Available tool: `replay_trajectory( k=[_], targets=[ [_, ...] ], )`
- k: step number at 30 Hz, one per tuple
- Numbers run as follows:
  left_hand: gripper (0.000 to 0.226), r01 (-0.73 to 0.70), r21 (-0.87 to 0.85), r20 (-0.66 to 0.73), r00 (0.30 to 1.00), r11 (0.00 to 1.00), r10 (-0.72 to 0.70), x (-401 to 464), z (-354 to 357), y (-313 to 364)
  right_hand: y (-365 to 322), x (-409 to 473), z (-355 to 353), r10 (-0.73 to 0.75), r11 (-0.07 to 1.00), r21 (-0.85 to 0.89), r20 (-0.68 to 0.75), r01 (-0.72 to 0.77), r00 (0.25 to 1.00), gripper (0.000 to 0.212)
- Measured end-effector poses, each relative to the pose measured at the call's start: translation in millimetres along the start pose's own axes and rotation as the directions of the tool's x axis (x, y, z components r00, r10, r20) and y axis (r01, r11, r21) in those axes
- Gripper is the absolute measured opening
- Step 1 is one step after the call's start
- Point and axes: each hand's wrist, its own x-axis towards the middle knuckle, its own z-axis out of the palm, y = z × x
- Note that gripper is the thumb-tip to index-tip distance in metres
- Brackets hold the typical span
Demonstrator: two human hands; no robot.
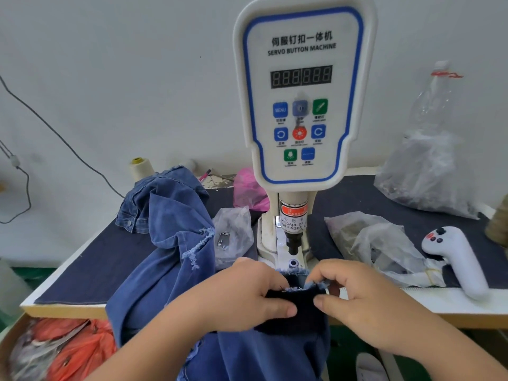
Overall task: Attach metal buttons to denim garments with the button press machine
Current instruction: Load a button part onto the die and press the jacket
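Observation:
The white servo button machine [301, 105] stands at the table's middle, its press head [292, 240] above a small metal button [293, 262] on the lower die. Just in front of the die, my left hand [247, 292] and my right hand [362, 295] both pinch a frayed, dark-shaded edge of a blue denim garment [170, 270]. The denim drapes left over the table and hangs down off the front edge between my arms. A second denim piece [143, 207] lies heaped behind it at the left.
Clear plastic bags [233, 237] [379, 243] flank the machine. A white handheld controller [461, 259] lies at the right. A pink bag [248, 191], a thread cone [140, 169], a plastic bottle [431, 97] and a large bag [428, 171] stand at the back. An orange-filled box [63, 350] sits below left.

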Motion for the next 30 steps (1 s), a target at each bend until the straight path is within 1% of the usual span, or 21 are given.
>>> replay_trajectory(
  k=[3,6,8,9,11,13,16,17,19,21,25,26,28,30],
  targets=[
    [0.030,0.038,-0.071,0.020,0.999,0.997,-0.037,10,0,-7,10,8,5,0.034,0.990,0.137,0.044,-0.040,0.998,0.007],
    [0.021,0.066,-0.142,0.063,0.996,0.988,-0.058,19,-1,-15,24,15,11,0.056,0.980,0.188,0.045,-0.064,0.997,0.020],
    [0.016,0.067,-0.206,0.063,0.996,0.976,-0.055,24,-3,-20,32,21,14,0.091,0.959,0.267,0.024,-0.094,0.996,0.024],
    [0.020,0.070,-0.229,0.049,0.997,0.971,-0.061,27,-4,-23,37,24,15,0.109,0.942,0.319,0.001,-0.103,0.994,0.025],
    [0.038,0.083,-0.258,-0.015,0.996,0.963,-0.090,33,-4,-31,47,33,16,0.159,0.906,0.404,-0.052,-0.125,0.986,0.024],
    [0.049,0.088,-0.323,-0.086,0.989,0.942,-0.122,38,1,-41,54,41,18,0.200,0.867,0.475,-0.048,-0.154,0.979,0.022],
    [0.047,0.079,-0.410,-0.141,0.979,0.909,-0.149,43,11,-55,58,50,27,0.194,0.762,0.626,0.030,-0.169,0.981,0.022],
    [0.047,0.079,-0.448,-0.151,0.975,0.891,-0.162,43,15,-59,59,53,30,0.189,0.742,0.648,0.045,-0.172,0.981,0.021],
    [0.054,0.073,-0.540,-0.161,0.969,0.838,-0.188,44,20,-65,60,58,34,0.178,0.736,0.656,0.056,-0.171,0.982,0.021],
    [0.055,0.063,-0.618,-0.153,0.968,0.784,-0.198,46,25,-69,62,62,35,0.180,0.726,0.666,0.058,-0.172,0.982,0.019],
    [0.036,0.018,-0.749,-0.129,0.977,0.663,-0.172,51,35,-76,67,65,35,0.183,0.691,0.702,0.061,-0.172,0.981,0.017],
    [0.035,0.004,-0.770,-0.126,0.979,0.638,-0.158,51,38,-77,68,64,35,0.177,0.679,0.715,0.063,-0.169,0.982,0.017],
    [0.040,-0.021,-0.785,-0.128,0.984,0.619,-0.128,52,42,-79,72,63,37,0.166,0.635,0.756,0.069,-0.160,0.984,0.016],
    [0.045,-0.038,-0.791,-0.136,0.984,0.610,-0.115,52,46,-81,75,60,41,0.150,0.569,0.809,0.073,-0.147,0.986,0.014]
  ],
)
